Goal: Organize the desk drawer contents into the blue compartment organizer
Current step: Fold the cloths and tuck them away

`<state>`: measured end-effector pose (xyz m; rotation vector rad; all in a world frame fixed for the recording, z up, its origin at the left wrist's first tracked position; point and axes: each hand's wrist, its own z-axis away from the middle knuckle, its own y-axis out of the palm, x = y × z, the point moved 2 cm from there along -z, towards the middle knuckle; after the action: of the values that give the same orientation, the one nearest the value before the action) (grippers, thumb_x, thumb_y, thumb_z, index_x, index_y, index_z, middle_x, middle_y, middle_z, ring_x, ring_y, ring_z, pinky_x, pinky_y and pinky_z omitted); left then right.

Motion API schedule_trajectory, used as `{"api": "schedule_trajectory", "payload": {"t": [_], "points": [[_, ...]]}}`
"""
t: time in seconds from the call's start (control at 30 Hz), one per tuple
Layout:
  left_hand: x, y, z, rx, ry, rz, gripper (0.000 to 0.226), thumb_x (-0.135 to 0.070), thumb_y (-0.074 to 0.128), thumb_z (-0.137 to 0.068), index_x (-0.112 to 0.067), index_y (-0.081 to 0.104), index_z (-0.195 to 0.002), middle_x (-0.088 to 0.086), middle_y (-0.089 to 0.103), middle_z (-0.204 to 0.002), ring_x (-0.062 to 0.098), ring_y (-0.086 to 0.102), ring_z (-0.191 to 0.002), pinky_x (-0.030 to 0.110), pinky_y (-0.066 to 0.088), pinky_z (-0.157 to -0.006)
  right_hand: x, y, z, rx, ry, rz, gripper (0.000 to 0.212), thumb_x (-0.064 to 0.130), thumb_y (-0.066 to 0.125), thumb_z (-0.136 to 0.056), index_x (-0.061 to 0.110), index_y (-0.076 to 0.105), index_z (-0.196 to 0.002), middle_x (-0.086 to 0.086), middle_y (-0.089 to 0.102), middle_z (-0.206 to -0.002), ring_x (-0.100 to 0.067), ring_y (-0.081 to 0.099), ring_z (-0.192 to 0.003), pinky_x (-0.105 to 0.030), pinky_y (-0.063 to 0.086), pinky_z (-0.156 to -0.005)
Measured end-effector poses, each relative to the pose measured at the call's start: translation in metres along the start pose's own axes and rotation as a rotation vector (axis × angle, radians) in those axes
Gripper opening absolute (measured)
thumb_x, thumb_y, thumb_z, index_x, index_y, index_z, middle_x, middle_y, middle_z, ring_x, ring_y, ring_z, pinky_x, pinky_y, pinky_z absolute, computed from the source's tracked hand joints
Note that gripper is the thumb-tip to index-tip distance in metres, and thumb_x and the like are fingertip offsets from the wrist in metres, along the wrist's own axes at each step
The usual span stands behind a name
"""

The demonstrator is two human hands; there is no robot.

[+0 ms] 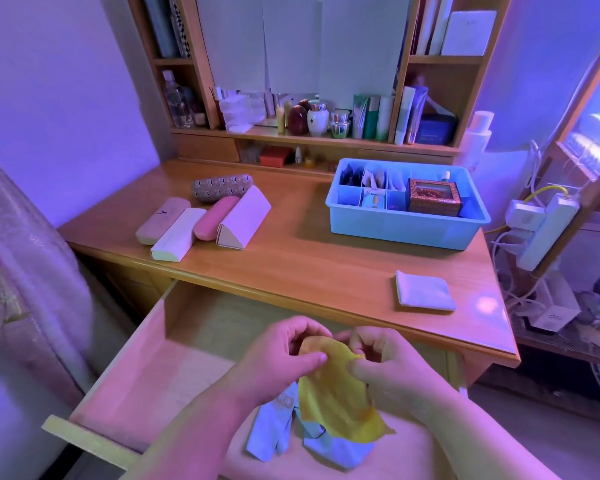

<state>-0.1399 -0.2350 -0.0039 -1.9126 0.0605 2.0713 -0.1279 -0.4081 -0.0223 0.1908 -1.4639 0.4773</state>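
Both hands meet over the open drawer [146, 368], low in the head view. The left hand [278, 355] curls its fingers and thumb round the upper left edge of a yellow cloth [336, 393]; the right hand [385, 362] pinches the upper right edge, its fingers bent tight on the fabric. The cloth hangs down from the two grips toward six o'clock, its long axis running roughly twelve to six, its lower corner trailing toward five. Beneath it, at about seven and six o'clock, lie pale blue cloths [274, 434], seemingly on the person's lap; whether the yellow one touches them I cannot tell.

The blue compartment organizer [406, 230] sits on the desk [309, 258] well apart from the hands, at about one o'clock, already holding a small patterned box [433, 195] and packets. A folded white cloth [425, 291] lies between, also toward one o'clock. The right hand is the nearer to the organizer, so I judge it better placed to carry the cloth up and across.
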Motion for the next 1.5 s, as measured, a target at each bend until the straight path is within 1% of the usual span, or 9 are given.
{"api": "schedule_trajectory", "payload": {"t": [0.17,0.33,0.53,0.8,0.9,1.07,1.23,1.37,1.5], "points": [[-0.001,-0.006,-0.004,-0.089,-0.02,-0.047,0.025,0.004,0.067,-0.079,-0.019,0.063,-0.069,-0.002,0.056,-0.062,0.015,0.05,-0.063,0.027,0.042,-0.06,0.0,0.002,-0.001,0.081,0.054,-0.075,0.02,0.007,0.054,-0.061,0.024,0.043,-0.058,-0.007,0.044,-0.066,-0.015,0.032,-0.054,-0.025,0.028,-0.048],[-0.008,-0.025,-0.001,-0.034,-0.022,0.028,0.027,0.004,0.071,-0.077,-0.02,0.067,-0.066,-0.004,0.06,-0.061,0.01,0.055,-0.06,0.019,0.046,-0.058,-0.004,-0.012,-0.004,0.038,0.119,0.129,0.044,0.008,0.072,-0.066,0.032,0.057,-0.099,0.007,0.054,-0.071,-0.007,0.047,-0.058,-0.017,0.038,-0.054],[-0.014,-0.045,-0.005,-0.049,-0.015,-0.026,0.019,0.001,0.072,-0.077,-0.016,0.07,-0.07,-0.003,0.065,-0.063,0.009,0.059,-0.061,0.018,0.048,-0.06,-0.003,-0.037,-0.008,0.011,0.154,0.261,0.021,0.015,0.076,-0.075,0.025,0.066,-0.06,0.015,0.05,-0.05,-0.001,0.038,-0.047,-0.011,0.029,-0.046],[-0.022,-0.063,-0.048,-0.273,-0.053,-0.176,0.02,-0.002,0.066,-0.084,-0.02,0.069,-0.074,0.005,0.063,-0.055,0.009,0.058,-0.046,0.018,0.048,-0.049,0.026,-0.066,-0.045,-0.291,0.074,0.031,0.021,0.008,0.066,-0.086,0.018,0.069,-0.067,0.002,0.053,-0.044,-0.008,0.046,-0.038,-0.026,0.045,-0.051],[-0.043,-0.067,-0.072,-0.372,0.096,-0.142,0.021,0.0,0.063,-0.085,-0.019,0.068,-0.077,0.007,0.072,-0.074,0.016,0.069,-0.068,0.028,0.055,-0.068,0.058,-0.073,-0.067,-0.388,-0.029,-0.064,0.019,0.003,0.062,-0.087,0.014,0.067,-0.073,-0.006,0.068,-0.065,-0.013,0.066,-0.056,-0.038,0.054,-0.075],[-0.069,-0.075,-0.085,-0.429,0.389,-0.092,0.025,-0.002,0.062,-0.086,-0.026,0.068,-0.082,-0.006,0.073,-0.099,0.01,0.067,-0.092,0.022,0.053,-0.082,0.095,-0.085,-0.069,-0.467,-0.363,0.143,0.022,0.005,0.067,-0.082,0.026,0.072,-0.078,0.011,0.074,-0.076,-0.003,0.069,-0.073,-0.014,0.051,-0.071],[-0.022,-0.062,-0.082,-0.361,0.225,-0.079,0.024,0.009,0.058,-0.084,-0.012,0.067,-0.082,-0.006,0.073,-0.1,0.001,0.062,-0.074,0.01,0.048,-0.066,0.049,-0.079,-0.067,-0.385,-0.264,0.405,0.019,0.013,0.072,-0.079,0.032,0.071,-0.08,0.028,0.068,-0.075,0.005,0.063,-0.069,-0.008,0.046,-0.07],[0.031,-0.051,-0.074,-0.234,-0.006,-0.162,0.025,0.007,0.063,-0.082,-0.016,0.071,-0.079,-0.001,0.075,-0.094,0.007,0.065,-0.079,0.022,0.049,-0.074,-0.005,-0.073,-0.065,-0.252,-0.061,0.658,0.013,0.023,0.072,-0.08,0.035,0.071,-0.077,0.049,0.052,-0.07,0.019,0.052,-0.072,-0.005,0.04,-0.06],[0.046,-0.055,-0.083,-0.254,-0.038,-0.266,0.021,-0.008,0.068,-0.083,-0.027,0.074,-0.076,-0.005,0.07,-0.07,0.002,0.053,-0.06,0.016,0.04,-0.058,-0.014,-0.075,-0.077,-0.257,-0.008,0.678,0.02,0.03,0.068,-0.083,0.039,0.064,-0.066,0.032,0.058,-0.063,0.008,0.052,-0.068,-0.011,0.038,-0.054]]}}
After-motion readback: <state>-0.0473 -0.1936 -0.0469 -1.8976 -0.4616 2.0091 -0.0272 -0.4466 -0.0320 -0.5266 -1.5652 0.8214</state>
